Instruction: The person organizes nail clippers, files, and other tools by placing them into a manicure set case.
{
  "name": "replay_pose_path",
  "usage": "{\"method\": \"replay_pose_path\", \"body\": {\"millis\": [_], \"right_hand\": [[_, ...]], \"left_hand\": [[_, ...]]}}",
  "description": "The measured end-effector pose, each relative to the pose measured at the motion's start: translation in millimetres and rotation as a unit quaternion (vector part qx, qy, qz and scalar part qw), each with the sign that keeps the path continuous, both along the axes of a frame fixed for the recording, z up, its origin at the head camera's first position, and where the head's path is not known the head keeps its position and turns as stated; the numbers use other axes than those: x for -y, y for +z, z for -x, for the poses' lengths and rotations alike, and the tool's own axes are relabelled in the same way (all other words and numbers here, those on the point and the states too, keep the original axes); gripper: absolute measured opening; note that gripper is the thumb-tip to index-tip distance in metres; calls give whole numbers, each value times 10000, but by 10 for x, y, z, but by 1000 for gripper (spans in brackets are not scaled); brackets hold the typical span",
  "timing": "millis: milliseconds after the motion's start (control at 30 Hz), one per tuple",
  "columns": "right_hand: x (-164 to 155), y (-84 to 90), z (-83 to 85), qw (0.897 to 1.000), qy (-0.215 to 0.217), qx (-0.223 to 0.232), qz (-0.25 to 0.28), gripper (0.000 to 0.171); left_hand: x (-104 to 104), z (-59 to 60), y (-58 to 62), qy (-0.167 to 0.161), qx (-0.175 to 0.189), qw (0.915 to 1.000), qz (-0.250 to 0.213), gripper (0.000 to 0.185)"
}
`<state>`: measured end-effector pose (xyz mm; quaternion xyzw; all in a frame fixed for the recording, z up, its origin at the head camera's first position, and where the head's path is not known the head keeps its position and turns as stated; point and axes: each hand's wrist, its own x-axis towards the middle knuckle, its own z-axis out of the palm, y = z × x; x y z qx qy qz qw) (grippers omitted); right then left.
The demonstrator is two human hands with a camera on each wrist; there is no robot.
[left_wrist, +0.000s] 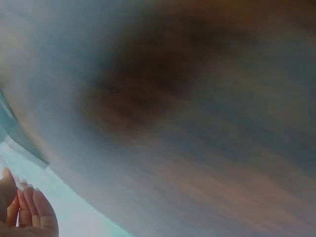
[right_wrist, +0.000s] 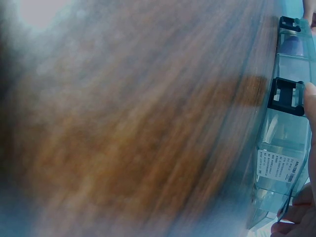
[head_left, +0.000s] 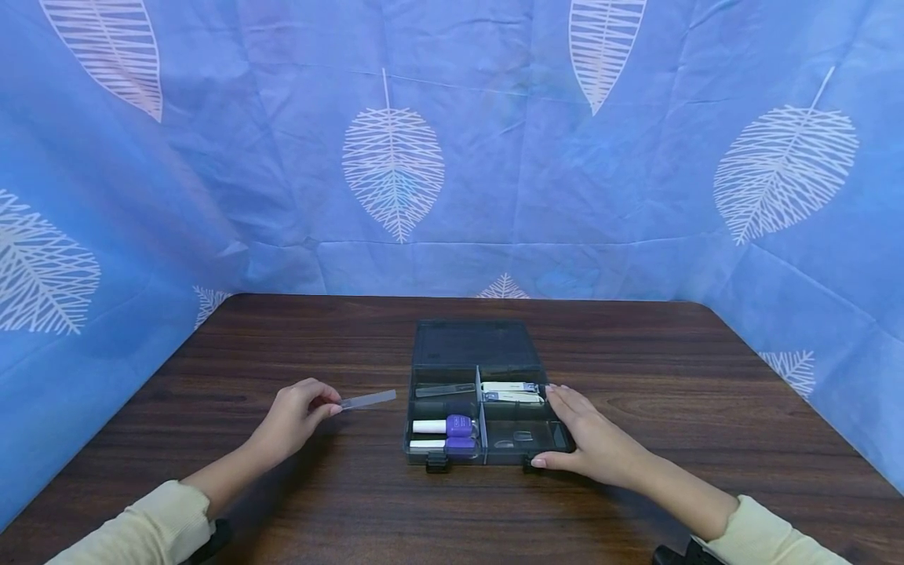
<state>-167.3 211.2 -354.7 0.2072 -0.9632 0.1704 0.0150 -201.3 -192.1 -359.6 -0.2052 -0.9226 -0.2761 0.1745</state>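
The fingers [head_left: 326,403] of the left hand [head_left: 293,418] are curled, thumb and fingertips pinching one end of a thin, clear glass nail file [head_left: 367,400]. The file sticks out to the right, nearly level and a little above the table [head_left: 297,502], its free end near the left wall of the organizer box [head_left: 417,439] but apart from it. The left wrist is bent slightly, and the forearm runs back and left to a cream sleeve [head_left: 141,530] at the lower edge of the head view. In the left wrist view only a few curled fingertips [left_wrist: 34,210] show in the bottom corner; the rest is blur.

The right hand [head_left: 589,439] lies flat with straight, relaxed fingers against the right side of the box, fingertips reaching along the right rim and the thumb at the front right corner beside a black latch [head_left: 531,464]. Its forearm angles back to the right. In the right wrist view the thumb tip [right_wrist: 310,96] touches the box's front just beside that latch [right_wrist: 285,96].

The dark translucent box sits open at the middle of the table, its lid laid back flat. The rear left compartment holds another file [head_left: 445,389], the front left two purple nail polish bottles [head_left: 452,435], the rear right nail clippers [head_left: 512,391]. A blue leaf-patterned cloth [head_left: 494,157] hangs behind and on both sides.
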Motion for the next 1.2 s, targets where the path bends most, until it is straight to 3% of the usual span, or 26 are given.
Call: {"method": "replay_pose_path", "body": {"millis": [233,700,967,1200], "right_hand": [[-2,6,0,10000,-11,5,-3,102],[-5,3,5,10000,7,0,22,102],[-2,-1,2,10000,23,2,40,102],[-1,-1,-1,10000,11,-9,27,102]], "left_hand": [[-134,54,29,-211,-220,9993,-199,4],[-468,137,78,-393,30,9979,-521,4],[-650,210,90,-657,-89,9965,-501,5],[-794,274,108,-855,24,9958,-340,5]]}}
